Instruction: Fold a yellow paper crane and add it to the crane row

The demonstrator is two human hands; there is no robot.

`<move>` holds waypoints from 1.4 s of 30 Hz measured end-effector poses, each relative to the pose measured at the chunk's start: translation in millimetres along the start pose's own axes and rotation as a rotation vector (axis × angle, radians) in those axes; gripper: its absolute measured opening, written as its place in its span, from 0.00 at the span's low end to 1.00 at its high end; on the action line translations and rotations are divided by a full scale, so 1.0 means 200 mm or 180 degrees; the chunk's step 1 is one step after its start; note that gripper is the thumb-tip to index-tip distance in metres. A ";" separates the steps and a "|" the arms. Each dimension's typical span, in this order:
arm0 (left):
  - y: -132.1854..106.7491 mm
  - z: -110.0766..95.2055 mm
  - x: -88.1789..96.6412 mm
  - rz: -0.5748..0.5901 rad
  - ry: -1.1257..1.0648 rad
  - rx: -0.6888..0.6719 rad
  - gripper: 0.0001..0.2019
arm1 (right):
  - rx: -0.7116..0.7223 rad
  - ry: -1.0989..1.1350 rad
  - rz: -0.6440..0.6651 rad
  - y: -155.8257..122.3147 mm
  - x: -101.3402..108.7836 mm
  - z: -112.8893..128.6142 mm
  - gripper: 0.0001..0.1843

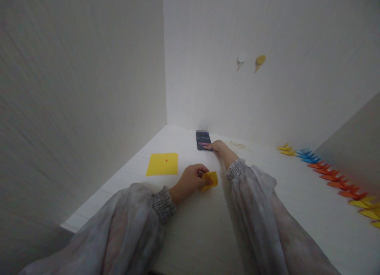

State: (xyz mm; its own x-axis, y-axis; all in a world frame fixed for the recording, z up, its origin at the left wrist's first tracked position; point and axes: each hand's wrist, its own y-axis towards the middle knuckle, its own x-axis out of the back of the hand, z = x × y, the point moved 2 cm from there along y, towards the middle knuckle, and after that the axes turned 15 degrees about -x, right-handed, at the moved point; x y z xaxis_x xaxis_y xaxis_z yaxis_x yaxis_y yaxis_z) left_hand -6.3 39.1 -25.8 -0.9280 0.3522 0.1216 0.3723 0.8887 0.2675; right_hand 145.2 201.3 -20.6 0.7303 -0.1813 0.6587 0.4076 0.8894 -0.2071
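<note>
My left hand (192, 179) pinches a small folded piece of yellow paper (212, 177) just above the white tabletop. Farther back, my right hand (221, 149) reaches to a dark phone (203, 138) near the back wall. A fingertip of it rests on the lower part of the lit screen, by a pink bar; the other fingers are mostly hidden. To the left of my left hand lies a flat yellow sheet (162, 164) with a small orange-red spot on it.
A long row of folded paper pieces (329, 173) in yellow, blue, orange and red runs along the right side of the white table (190, 231). Walls stand to the left and behind. A white hook (240, 61) and a yellow hook (260, 61) are on the back wall.
</note>
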 end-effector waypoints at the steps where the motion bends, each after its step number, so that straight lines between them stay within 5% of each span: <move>1: 0.00 0.01 0.00 -0.0026 -0.0062 0.0012 0.16 | -0.0057 0.0036 0.0070 -0.01 0.00 0.00 0.21; 12: 0.01 0.00 0.01 -0.0178 -0.0025 -0.0030 0.17 | 0.0228 0.1229 0.0271 -0.19 0.10 -0.10 0.14; 20: -0.01 -0.03 -0.04 -0.0116 0.0000 -0.0120 0.15 | 0.0888 0.1618 0.0830 -0.77 0.24 -0.39 0.18; 24: -0.04 -0.06 -0.13 0.0015 0.0165 -0.0258 0.13 | 0.1303 0.1293 0.0431 -0.95 0.26 -0.42 0.15; 32: -0.04 -0.10 -0.19 -0.0024 0.0608 -0.0577 0.11 | 0.1344 0.1125 -0.0018 -0.98 0.28 -0.39 0.09; 42: -0.06 -0.08 -0.20 0.0315 -0.0610 -0.0247 0.16 | 0.1295 0.1392 0.0315 -0.95 0.28 -0.45 0.09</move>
State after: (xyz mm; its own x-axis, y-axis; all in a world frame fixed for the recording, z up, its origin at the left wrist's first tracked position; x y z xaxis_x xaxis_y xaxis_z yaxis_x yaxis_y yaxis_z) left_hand 26.2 10.1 -19.3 -0.8698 0.4924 -0.0307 0.4548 0.8244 0.3369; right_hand 157.1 -15.9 -9.3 0.9468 -0.1684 0.2742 0.1467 0.9843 0.0979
